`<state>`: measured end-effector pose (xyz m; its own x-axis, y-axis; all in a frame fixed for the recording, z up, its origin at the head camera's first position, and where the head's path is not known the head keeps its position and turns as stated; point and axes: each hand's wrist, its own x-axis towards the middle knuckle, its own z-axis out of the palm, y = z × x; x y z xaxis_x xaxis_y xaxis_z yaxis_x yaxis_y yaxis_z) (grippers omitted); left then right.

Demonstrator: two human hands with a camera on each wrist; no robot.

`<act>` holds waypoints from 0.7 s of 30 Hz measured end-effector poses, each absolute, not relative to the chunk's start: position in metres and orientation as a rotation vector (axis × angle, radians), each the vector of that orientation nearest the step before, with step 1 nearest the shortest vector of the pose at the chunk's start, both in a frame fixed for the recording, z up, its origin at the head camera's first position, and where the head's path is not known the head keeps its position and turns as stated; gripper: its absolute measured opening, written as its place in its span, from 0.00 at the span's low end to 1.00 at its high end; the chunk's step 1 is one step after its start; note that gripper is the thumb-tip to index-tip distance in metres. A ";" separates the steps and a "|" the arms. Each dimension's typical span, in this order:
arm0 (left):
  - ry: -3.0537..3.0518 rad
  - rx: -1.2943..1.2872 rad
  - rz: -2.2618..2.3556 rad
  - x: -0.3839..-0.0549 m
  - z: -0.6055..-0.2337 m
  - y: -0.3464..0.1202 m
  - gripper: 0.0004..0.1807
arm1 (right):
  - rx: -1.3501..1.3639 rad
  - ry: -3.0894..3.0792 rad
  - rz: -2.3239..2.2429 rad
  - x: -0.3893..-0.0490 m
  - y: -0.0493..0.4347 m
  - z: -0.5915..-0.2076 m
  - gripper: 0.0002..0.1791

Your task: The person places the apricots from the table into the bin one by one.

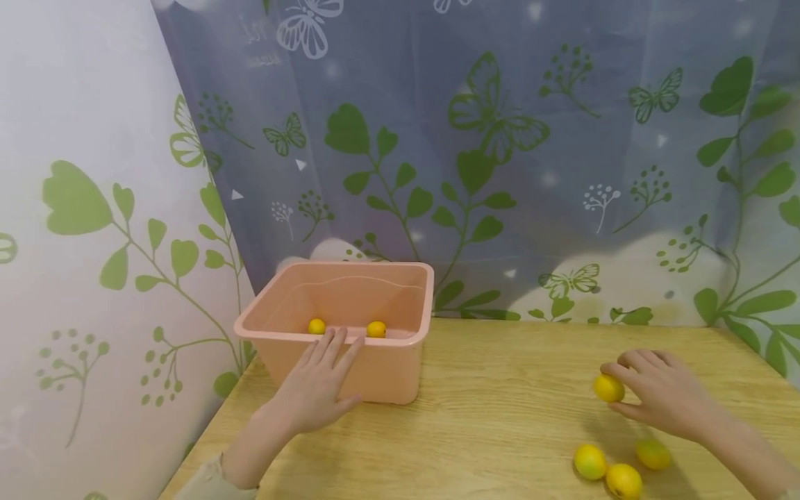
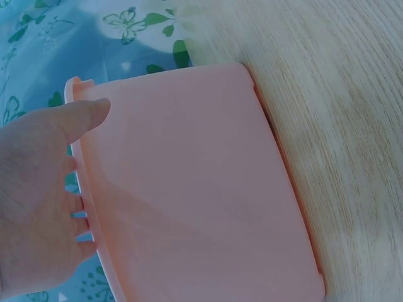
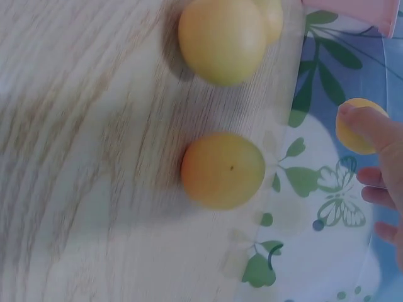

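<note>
My right hand point(image 1: 665, 392) pinches a small yellow citrus fruit point(image 1: 608, 388) between thumb and fingers, raised above the table. The right wrist view also shows this held fruit point(image 3: 359, 126). Below the hand, three similar fruits lie on the wood: a greenish-yellow one point(image 1: 653, 454), one to its left point(image 1: 590, 462) and one at the front point(image 1: 623, 481). My left hand point(image 1: 319, 392), fingers straight and spread, rests at the near rim of a pink plastic bin point(image 1: 420, 368). Its thumb point(image 2: 88, 119) lies outside the wall. Inside the bin sit two yellow fruits point(image 1: 317, 326).
The wooden table point(image 1: 494, 396) runs back to a blue-grey curtain point(image 1: 400, 83) printed with leaves and butterflies. A pale patterned sheet point(image 1: 94, 292) borders the left side. The bin stands at the table's back left, close to both.
</note>
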<state>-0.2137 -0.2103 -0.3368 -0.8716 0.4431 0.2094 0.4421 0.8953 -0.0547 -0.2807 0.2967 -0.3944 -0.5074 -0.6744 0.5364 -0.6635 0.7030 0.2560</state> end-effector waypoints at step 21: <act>-2.855 -0.683 0.057 -0.215 -0.337 -0.212 0.45 | 1.126 -2.292 -0.034 -0.288 0.248 -0.368 0.24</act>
<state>-0.2149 -0.2119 -0.3367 -0.8718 0.4515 0.1899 0.4436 0.8922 -0.0846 -0.2883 0.2479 -0.3680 -0.4760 -0.7324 0.4868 -0.7176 0.6435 0.2665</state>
